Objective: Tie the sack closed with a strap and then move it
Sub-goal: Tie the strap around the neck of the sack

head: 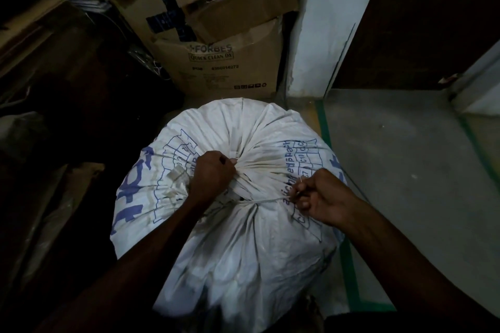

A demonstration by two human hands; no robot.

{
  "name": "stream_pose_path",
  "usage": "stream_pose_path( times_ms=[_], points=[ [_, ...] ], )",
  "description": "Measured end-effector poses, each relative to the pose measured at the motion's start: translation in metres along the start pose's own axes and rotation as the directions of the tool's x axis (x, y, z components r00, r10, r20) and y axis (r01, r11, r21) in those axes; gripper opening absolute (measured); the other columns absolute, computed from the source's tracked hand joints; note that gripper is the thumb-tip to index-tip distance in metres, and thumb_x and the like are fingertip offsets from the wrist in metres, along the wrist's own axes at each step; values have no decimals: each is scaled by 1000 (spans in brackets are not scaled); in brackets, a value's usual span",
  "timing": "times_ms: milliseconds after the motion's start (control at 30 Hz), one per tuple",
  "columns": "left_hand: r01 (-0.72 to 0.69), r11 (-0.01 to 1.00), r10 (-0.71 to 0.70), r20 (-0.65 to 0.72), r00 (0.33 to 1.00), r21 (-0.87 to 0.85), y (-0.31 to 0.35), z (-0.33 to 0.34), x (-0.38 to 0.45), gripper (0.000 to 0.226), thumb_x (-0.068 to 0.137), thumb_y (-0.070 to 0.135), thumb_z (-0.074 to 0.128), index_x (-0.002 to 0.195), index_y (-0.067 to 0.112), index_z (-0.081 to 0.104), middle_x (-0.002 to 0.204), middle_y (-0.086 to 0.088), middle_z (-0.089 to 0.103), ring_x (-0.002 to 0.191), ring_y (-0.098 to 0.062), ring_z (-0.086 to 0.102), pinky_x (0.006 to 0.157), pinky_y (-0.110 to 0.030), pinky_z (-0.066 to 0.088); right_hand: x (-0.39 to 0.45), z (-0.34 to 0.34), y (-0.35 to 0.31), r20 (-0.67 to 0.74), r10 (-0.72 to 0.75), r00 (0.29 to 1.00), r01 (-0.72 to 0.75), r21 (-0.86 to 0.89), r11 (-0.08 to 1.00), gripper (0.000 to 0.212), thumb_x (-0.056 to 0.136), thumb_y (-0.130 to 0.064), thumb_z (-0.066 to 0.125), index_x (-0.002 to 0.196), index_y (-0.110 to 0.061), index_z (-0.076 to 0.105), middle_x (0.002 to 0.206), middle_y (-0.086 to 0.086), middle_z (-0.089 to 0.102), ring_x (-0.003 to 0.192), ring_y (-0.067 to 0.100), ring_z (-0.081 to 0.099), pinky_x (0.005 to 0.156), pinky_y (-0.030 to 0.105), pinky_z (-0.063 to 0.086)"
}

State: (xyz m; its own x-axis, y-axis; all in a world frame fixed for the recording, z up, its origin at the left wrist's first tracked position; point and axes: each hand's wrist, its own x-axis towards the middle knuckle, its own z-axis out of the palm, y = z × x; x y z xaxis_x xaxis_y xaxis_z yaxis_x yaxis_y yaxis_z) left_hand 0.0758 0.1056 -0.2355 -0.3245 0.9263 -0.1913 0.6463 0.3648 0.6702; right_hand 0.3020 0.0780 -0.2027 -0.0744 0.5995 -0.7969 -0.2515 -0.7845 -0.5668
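Note:
A full white woven sack (251, 246) with blue print stands on the floor below me, its mouth gathered into pleats at the top centre. My left hand (212, 174) is closed around the bunched neck of the sack. A thin pale strap (266, 200) runs taut from under the gathered neck out to the right. My right hand (322, 194) pinches the strap's end, fingers curled, just right of the neck. Where the strap passes around the neck is mostly hidden by the folds and my left hand.
Stacked cardboard boxes (221, 67) stand directly behind the sack. A white wall corner (319, 35) and a dark door (422, 21) rise at the right. Grey floor with green tape lines (323, 121) lies to the right. Dark clutter fills the left side.

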Motion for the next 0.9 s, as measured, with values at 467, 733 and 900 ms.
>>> stream_pose_path(
  times_ms=[467, 733, 900],
  points=[
    [-172, 982, 166, -74, 983, -77, 2, -7, -3, 6, 89, 15, 72, 90, 9, 72, 62, 12, 55, 61, -13, 54, 57, -5, 36, 49, 56, -15, -100, -687, 719, 430, -712, 555, 11, 75, -12, 56, 70, -14, 65, 72, 1, 63, 70, 21, 59, 64, 27, 43],
    [-263, 959, 257, -69, 964, -109, -5, -10, -5, 4, 91, 10, 69, 89, 13, 70, 68, 3, 66, 50, -1, 53, 46, -12, 40, 74, 71, 9, 496, -685, 533, 414, -859, -300, 26, 86, -14, 46, 108, -14, 60, 107, 8, 58, 97, 26, 59, 78, 40, 53],
    [-263, 956, 259, -50, 965, -127, -3, -11, -4, 3, 91, 12, 72, 89, 12, 71, 65, 5, 60, 41, -3, 51, 35, -12, 38, 69, 63, 7, 553, -755, 351, 544, -777, -316, 13, 86, -1, 55, 91, -9, 62, 99, 9, 55, 74, 31, 62, 61, 39, 52]
  ],
)
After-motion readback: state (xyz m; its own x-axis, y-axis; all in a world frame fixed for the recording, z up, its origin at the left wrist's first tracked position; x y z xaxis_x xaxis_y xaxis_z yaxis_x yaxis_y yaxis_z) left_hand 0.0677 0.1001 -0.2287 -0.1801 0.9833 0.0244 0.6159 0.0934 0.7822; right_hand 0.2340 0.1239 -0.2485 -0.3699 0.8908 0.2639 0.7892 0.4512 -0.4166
